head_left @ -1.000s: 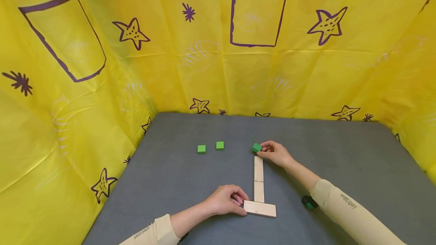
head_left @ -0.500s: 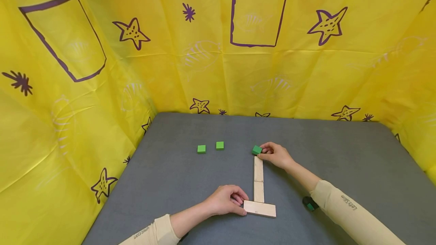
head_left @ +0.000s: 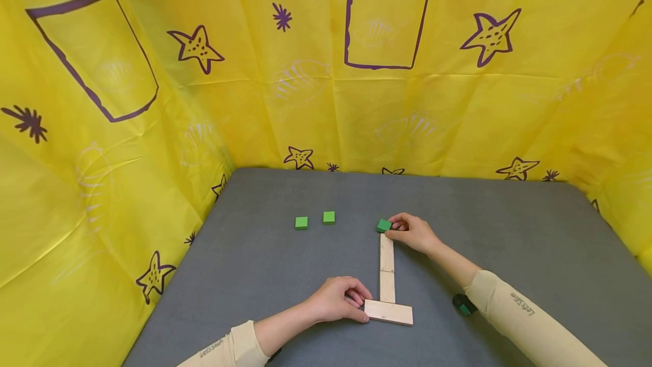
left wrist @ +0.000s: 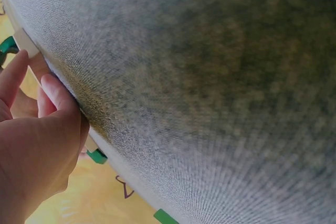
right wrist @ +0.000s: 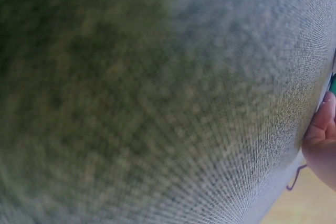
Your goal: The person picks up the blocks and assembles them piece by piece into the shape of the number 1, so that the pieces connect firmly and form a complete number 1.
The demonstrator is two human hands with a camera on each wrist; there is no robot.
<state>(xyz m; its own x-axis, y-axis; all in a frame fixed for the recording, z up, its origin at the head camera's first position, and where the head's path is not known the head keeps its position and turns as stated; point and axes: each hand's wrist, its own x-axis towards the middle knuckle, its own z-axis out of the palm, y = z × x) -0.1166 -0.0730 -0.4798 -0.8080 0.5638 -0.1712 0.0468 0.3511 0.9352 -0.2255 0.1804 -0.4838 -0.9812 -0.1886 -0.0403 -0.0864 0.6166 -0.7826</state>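
Settling slightly lower than a second ago, the dark-green cubic block point(head_left: 384, 225), pinched in the right grip point(head_left: 414, 233), is at the 12 o'clock end of the pale wooden two-plank column point(head_left: 387, 254), apparently extending it, left grip point(head_left: 338, 301) pinching the crosswise pale wooden plank point(head_left: 390, 312) at 9 o'clock.

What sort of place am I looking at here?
Probably a small curtained-off booth for play or filming; the room beyond doesn't show. Yellow cloth printed with purple-outlined starfish hangs behind and beside a grey table, which holds wooden planks and small green blocks.
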